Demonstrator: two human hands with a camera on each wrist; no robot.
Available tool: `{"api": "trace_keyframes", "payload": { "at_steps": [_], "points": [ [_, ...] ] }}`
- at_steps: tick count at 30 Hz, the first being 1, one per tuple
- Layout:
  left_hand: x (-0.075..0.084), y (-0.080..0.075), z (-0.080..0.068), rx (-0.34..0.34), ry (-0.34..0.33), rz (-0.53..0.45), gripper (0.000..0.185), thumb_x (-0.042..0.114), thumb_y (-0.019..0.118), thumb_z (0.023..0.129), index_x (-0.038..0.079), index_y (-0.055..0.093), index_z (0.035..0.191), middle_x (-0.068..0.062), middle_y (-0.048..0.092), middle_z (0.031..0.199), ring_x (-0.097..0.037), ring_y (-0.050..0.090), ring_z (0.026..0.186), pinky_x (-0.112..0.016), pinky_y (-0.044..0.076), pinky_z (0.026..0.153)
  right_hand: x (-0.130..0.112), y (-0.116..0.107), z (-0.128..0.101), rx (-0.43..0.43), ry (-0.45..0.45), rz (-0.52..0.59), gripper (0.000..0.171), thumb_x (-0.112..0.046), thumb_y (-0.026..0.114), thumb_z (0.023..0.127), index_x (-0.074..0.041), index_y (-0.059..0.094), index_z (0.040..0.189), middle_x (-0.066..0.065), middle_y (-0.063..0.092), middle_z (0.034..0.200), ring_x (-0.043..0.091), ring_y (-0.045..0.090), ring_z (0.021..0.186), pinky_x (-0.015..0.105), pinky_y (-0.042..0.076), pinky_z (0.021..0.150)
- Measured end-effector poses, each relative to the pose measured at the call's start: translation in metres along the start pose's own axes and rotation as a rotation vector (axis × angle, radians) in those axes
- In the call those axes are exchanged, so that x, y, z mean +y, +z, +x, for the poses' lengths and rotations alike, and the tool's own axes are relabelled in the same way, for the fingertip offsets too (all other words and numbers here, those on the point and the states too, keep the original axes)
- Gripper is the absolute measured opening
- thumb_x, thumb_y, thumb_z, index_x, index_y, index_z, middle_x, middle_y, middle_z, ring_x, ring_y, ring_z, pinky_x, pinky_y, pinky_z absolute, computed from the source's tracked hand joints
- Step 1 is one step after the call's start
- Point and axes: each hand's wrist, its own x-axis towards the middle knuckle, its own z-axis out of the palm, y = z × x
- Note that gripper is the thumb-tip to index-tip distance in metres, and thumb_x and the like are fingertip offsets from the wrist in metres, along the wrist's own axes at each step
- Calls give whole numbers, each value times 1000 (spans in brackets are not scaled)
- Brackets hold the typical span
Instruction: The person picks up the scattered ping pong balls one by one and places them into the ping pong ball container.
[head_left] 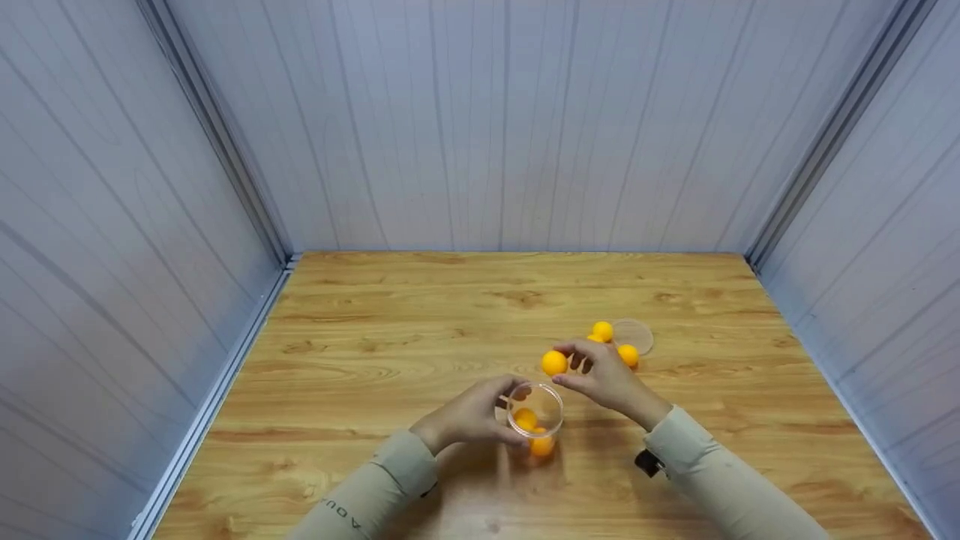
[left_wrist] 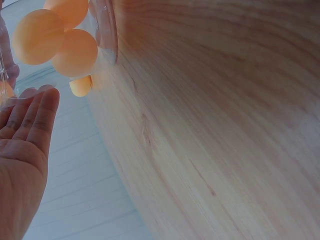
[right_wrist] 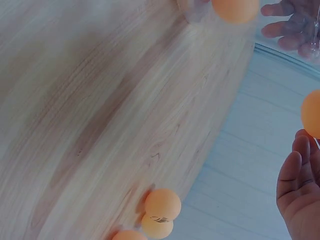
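Note:
My left hand (head_left: 471, 414) grips a clear plastic jar (head_left: 561, 421), thumb on the near side and fingers on the far side. Inside the jar lie several orange table tennis balls (head_left: 541, 445); the left wrist view shows the balls (left_wrist: 40, 37) bunched together near its base. Between thumb and fingertips my right hand (head_left: 609, 380) pinches one more orange table tennis ball (head_left: 554, 363), just above and beyond the jar's open rim. In the right wrist view this held ball (right_wrist: 311, 115) is cut by the frame's edge.
Loose orange balls (head_left: 602, 331) lie on the wooden table (head_left: 375, 322) beyond the right hand, one partly hidden by it. Beside them lies a clear round disc (head_left: 635, 337), flat on the wood. Pale panelled walls (head_left: 480, 127) enclose the table's back and sides.

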Motion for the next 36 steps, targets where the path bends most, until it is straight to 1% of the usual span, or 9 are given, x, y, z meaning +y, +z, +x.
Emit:
{"api": "trace_keyframes", "payload": {
  "at_steps": [6,13,16,20,25,31,33,36],
  "points": [
    [1,0,0,-12,7,-6,80,23,96,84,7,56,151,-20,64,148,-40,61,137,-38,52,117,-1,1,-4,-2,-2,21,36,-15,87,94,-2,76,126,10,79,113,19,63,91,31,54,78],
    [0,0,1,-11,9,8,78,23,96,85,7,56,149,-21,64,147,-41,62,136,-38,52,117,-1,0,-7,9,-32,42,36,-15,86,95,-2,75,126,11,78,114,24,64,90,34,55,78],
    [0,0,1,-12,12,15,77,23,96,85,7,57,149,-21,64,148,-40,62,136,-38,53,116,-1,1,-8,15,-23,40,36,-14,86,94,-2,75,126,11,78,113,22,64,90,32,55,78],
    [0,0,1,-13,10,17,77,24,96,85,9,57,149,-20,64,150,-38,61,137,-38,52,116,-4,1,-11,17,-4,39,37,-14,87,93,-3,74,126,9,78,113,18,64,89,26,53,78],
    [0,0,0,-6,-5,16,76,27,96,85,10,58,148,-20,64,150,-35,62,137,-38,52,116,-10,1,-13,13,-3,46,37,-16,88,93,-4,74,125,7,77,111,21,64,90,26,53,79],
    [1,0,-1,-7,-12,17,76,29,96,86,11,57,149,-20,63,151,-34,61,138,-42,51,118,-14,3,-16,0,-28,63,34,-17,88,93,-7,75,123,5,78,109,20,63,90,29,53,79],
    [0,0,-1,-10,-5,17,76,29,95,86,11,57,150,-20,62,151,-34,61,138,-46,51,119,-15,4,-17,-2,-40,65,32,-17,88,93,-8,76,122,5,78,108,22,63,90,30,53,79],
    [-1,1,0,-14,5,14,77,28,94,87,9,56,151,-20,63,150,-35,60,138,-48,50,120,-16,5,-18,-15,-49,70,32,-20,87,94,-10,77,123,3,78,109,25,64,90,31,52,80]
  ]
}}
